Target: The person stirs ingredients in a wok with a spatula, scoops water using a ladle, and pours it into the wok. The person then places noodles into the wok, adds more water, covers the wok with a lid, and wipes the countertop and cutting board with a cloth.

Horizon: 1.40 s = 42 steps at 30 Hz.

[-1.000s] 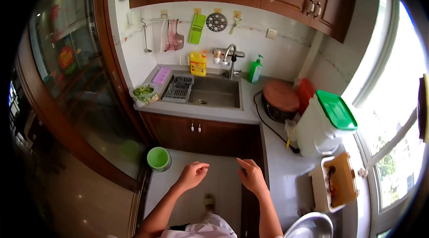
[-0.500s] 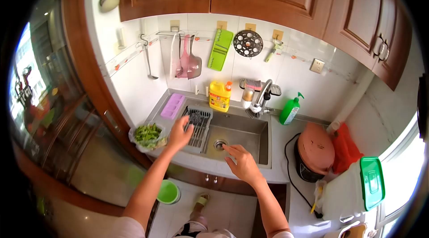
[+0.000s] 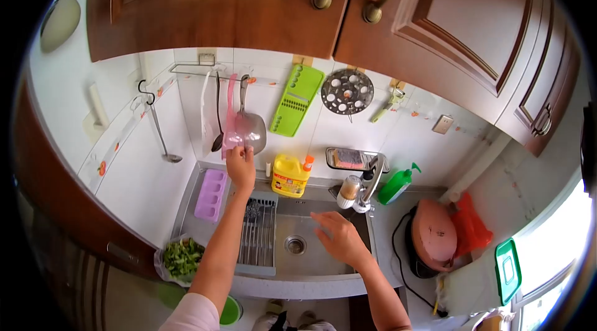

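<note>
My left hand (image 3: 240,167) is raised to the wall rack, its fingers closed at the lower end of a pink see-through plastic scoop (image 3: 231,123). The scoop hangs from the rack, its side turned toward me. Just right of it hangs a grey-handled turner (image 3: 252,129) with a broad blade, close above my fingertips. How far the fingers wrap around the scoop is partly hidden. Over the right half of the sink (image 3: 320,266), my right hand (image 3: 342,238) hovers with fingers loosely stretched and nothing in them.
A drying rack (image 3: 258,241) sits in the sink's left side. Behind stand a yellow detergent bottle (image 3: 290,175), the faucet (image 3: 371,185) and a green pump bottle (image 3: 398,185). Leafy greens (image 3: 181,257) lie at left; wooden cabinets (image 3: 217,8) overhang.
My left hand has risen from above the drying rack to the hanging utensils, and the pink scoop has turned. My right hand stays over the sink. The view has moved closer to the wall.
</note>
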Each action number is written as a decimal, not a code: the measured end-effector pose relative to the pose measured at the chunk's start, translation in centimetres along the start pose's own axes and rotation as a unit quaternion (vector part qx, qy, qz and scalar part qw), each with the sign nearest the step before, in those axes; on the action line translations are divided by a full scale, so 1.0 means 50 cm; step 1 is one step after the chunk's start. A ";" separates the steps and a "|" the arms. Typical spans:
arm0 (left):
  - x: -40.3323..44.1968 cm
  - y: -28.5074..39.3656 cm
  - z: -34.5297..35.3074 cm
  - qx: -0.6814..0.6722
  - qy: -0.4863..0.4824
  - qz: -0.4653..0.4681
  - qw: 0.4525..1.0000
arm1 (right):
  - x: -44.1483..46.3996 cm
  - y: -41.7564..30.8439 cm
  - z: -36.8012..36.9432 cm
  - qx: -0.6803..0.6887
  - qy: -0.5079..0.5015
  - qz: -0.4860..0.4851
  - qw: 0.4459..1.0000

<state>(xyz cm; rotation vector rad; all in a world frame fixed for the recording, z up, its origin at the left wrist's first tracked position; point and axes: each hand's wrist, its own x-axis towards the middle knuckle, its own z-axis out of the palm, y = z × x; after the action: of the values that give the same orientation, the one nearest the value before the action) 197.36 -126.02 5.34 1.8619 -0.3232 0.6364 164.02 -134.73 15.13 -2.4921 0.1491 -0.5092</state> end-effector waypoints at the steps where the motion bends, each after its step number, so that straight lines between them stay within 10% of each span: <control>1: -0.001 0.014 0.001 -0.009 0.014 0.024 1.000 | 0.012 0.006 0.005 -0.001 -0.005 0.002 1.000; 20: -0.053 0.219 -0.052 -0.447 -0.167 -0.091 0.874 | 0.006 0.015 -0.042 -0.009 0.070 -0.005 0.998; 28: -0.217 0.418 -0.049 -0.354 -0.188 0.328 0.855 | -0.177 0.034 -0.248 0.433 0.254 0.218 0.837; 33: -0.364 0.558 0.005 -0.382 -0.256 0.513 0.725 | -0.441 0.102 -0.356 0.732 0.231 0.098 0.634; 42: -0.788 0.907 0.093 -0.526 -0.321 0.566 0.547 | -0.919 0.009 -0.473 0.560 0.419 0.154 0.698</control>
<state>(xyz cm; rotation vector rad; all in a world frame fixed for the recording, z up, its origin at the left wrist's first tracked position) 143.46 -150.32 16.98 0.3679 -2.0051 0.3144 112.49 -137.60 17.83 -0.8801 0.4371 -1.1248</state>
